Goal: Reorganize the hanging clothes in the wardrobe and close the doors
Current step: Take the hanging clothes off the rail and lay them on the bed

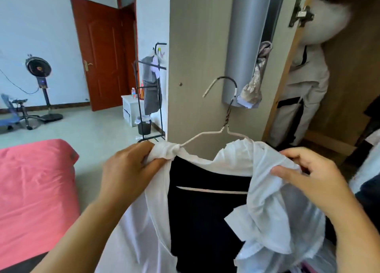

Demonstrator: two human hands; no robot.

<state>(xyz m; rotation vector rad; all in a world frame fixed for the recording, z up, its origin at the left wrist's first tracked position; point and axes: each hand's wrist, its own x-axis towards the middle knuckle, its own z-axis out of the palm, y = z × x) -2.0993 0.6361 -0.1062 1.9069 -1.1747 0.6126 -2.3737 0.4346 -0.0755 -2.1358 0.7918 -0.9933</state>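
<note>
Both hands, left hand (131,165) and right hand (308,176), grip white blouse (267,190), settling it on wire hanger (222,128), lower centre; next probably rehang in wardrobe (339,87).

White garment (267,200) & dark one (205,221) cut off at btm edge; wardrobe interior (349,77) partly hidden by door (205,46).

left hand (131,168) grips white garment (267,190) | right hand (308,174) pinches it | wire hanger (224,126) inside
</note>
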